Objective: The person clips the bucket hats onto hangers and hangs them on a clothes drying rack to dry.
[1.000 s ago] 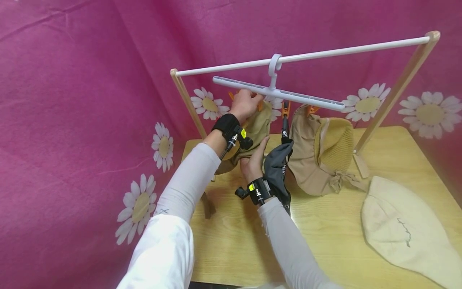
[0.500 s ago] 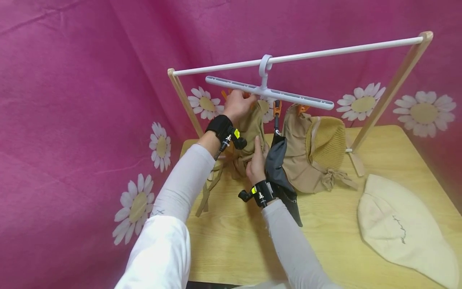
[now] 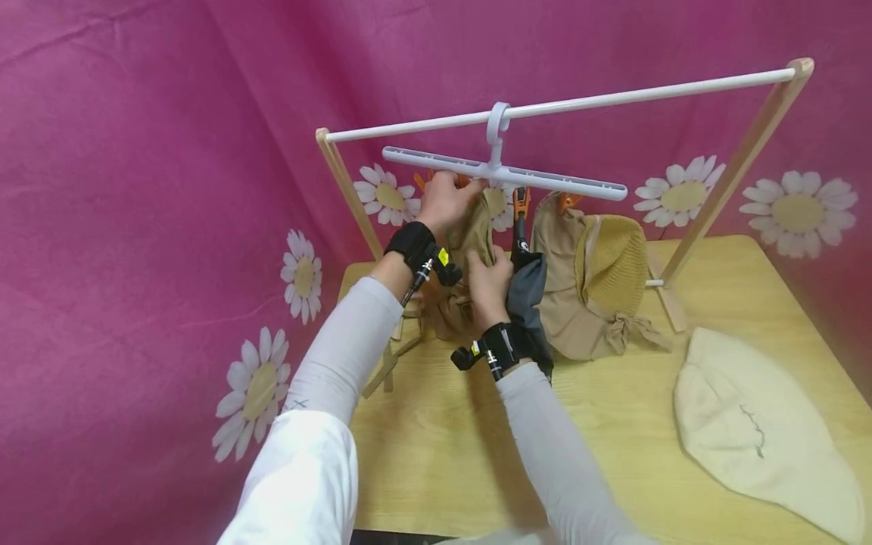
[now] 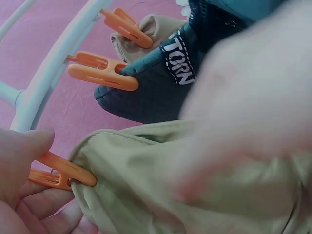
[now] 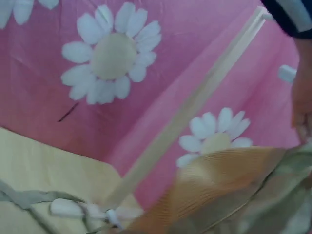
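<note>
In the left wrist view, my left hand (image 4: 19,170) has its thumb and fingers around an orange clip (image 4: 75,170), whose jaws sit on the edge of a khaki hat (image 4: 126,180). The head view puts this hand (image 3: 446,203) just below the grey hanger (image 3: 450,160). My right hand (image 3: 489,286) touches the same hat lower down; it is blurred in the left wrist view, and its grip is unclear. A ribbed mustard lining (image 5: 209,180) shows inside the hat in the right wrist view.
A dark cap (image 3: 527,291) and a beige hat (image 3: 559,303) with mustard lining hang from orange clips to the right. The hanger hooks over a white rod (image 3: 613,101) on a wooden stand. A cream hat (image 3: 756,431) lies on the wooden table (image 3: 436,469).
My right hand has moved up along the khaki hat and slightly right. My left hand stays at the clip. The hat's straps have come into view at the left, and the view has shifted slightly.
</note>
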